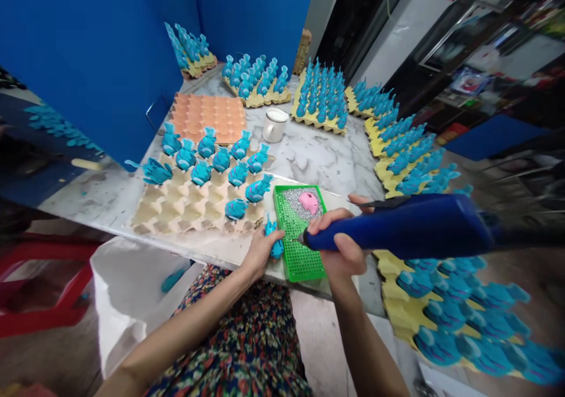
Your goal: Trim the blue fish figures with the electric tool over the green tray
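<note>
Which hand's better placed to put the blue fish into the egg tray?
Left, likely: the left hand holds the blue fish beside the cardboard egg tray, while the right hand grips the blue tool.

You have a blue partition (pixel 101 50) rising along the far left of the marble bench (pixel 311 162). A white mug (pixel 275 125) stands on the bench just beside an orange egg tray (pixel 207 117). Yellow egg trays (pixel 318 123) run along the far edge and down your right, packed with upright blue fish figures (pixel 321 94). Down on your left, a white bag (pixel 128 303) sits near a red stool (pixel 48 279).
</note>
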Demonstrator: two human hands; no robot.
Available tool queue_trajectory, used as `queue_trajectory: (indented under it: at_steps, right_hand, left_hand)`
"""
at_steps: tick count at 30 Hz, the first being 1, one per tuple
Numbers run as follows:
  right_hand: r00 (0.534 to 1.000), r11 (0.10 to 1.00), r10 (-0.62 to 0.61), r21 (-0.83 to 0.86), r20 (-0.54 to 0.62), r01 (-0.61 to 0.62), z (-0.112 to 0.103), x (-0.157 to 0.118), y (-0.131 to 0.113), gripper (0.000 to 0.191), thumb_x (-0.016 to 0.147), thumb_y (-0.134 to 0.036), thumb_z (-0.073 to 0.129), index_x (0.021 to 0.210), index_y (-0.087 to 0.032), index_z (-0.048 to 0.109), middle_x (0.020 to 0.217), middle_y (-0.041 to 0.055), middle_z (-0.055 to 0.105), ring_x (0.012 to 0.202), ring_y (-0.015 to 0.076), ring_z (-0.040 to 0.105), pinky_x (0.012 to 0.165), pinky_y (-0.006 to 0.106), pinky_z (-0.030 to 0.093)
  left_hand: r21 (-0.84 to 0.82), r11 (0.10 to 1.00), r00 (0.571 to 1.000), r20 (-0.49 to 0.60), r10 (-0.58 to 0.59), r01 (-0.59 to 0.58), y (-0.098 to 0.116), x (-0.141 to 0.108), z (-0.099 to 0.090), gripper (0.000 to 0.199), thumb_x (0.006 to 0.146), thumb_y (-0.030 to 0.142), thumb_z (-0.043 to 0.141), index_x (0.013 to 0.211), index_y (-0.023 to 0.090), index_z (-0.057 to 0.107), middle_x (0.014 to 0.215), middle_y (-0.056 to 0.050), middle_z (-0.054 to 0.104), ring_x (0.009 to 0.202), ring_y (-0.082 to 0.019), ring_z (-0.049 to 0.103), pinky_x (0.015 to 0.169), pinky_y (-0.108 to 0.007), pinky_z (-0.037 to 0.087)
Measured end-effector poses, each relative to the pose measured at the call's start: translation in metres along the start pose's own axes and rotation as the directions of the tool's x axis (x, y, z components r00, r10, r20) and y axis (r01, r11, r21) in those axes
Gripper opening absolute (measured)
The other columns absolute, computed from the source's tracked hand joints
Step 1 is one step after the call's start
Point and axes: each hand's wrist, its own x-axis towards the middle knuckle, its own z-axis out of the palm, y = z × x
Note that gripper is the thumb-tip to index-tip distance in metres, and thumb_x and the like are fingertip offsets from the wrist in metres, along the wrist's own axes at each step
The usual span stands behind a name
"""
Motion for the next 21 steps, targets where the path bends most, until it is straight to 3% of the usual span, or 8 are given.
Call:
queue_trajectory:
  at_steps: [4, 16, 18, 21]
  right_hand:
    - [0.993, 0.993, 0.048, 0.100, 0.108, -0.059, 0.011, -0.013, -0.011, 0.047, 0.072, -0.033, 0.064, 0.116, -0.032, 0.047, 0.066, -0.0042, 0.056, 0.052, 0.0181, 0.053, 0.054, 0.037, 0.047]
    - [0.996, 0.997, 0.027, 0.065, 0.086, -0.033, 0.013, -0.022, -0.005, 0.046, 0.072, -0.036, 0.063, 0.115, -0.034, 0.047, 0.066, -0.0050, 0.055, 0.051, 0.0176, 0.051, 0.053, 0.036, 0.045]
    - [0.995, 0.998, 0.034, 0.048, 0.094, -0.039, 0.009, -0.025, 0.001, 0.040, 0.073, -0.035, 0.062, 0.111, -0.032, 0.050, 0.067, -0.0041, 0.056, 0.054, 0.0182, 0.053, 0.056, 0.037, 0.046]
    - [0.991, 0.999, 0.052, -0.009, 0.123, -0.052, 0.001, -0.029, 0.008, 0.016, 0.075, -0.037, 0.061, 0.086, -0.026, 0.059, 0.067, -0.0009, 0.056, 0.058, 0.0186, 0.054, 0.062, 0.039, 0.046]
  left_hand:
    - [-0.017, 0.999, 0.999, -0.018, 0.038, -0.039, -0.006, 0.003, 0.001, 0.026, 0.062, 0.033, 0.069, 0.076, 0.018, 0.052, 0.050, 0.008, 0.047, 0.038, -0.006, 0.038, 0.036, -0.018, 0.029]
    - [-0.004, 1.000, 0.998, -0.049, 0.027, -0.027, -0.007, 0.004, 0.002, 0.029, 0.062, 0.037, 0.068, 0.068, 0.019, 0.046, 0.045, 0.009, 0.042, 0.034, -0.006, 0.035, 0.032, -0.017, 0.023]
    - [0.002, 0.999, 0.999, -0.040, 0.032, -0.032, -0.007, 0.004, 0.002, 0.027, 0.063, 0.036, 0.067, 0.068, 0.019, 0.047, 0.045, 0.009, 0.042, 0.034, -0.006, 0.035, 0.032, -0.018, 0.023]
    - [0.008, 0.999, 0.999, -0.037, 0.037, -0.037, -0.008, 0.004, 0.001, 0.026, 0.063, 0.036, 0.066, 0.069, 0.019, 0.048, 0.046, 0.008, 0.042, 0.035, -0.006, 0.035, 0.032, -0.018, 0.023]
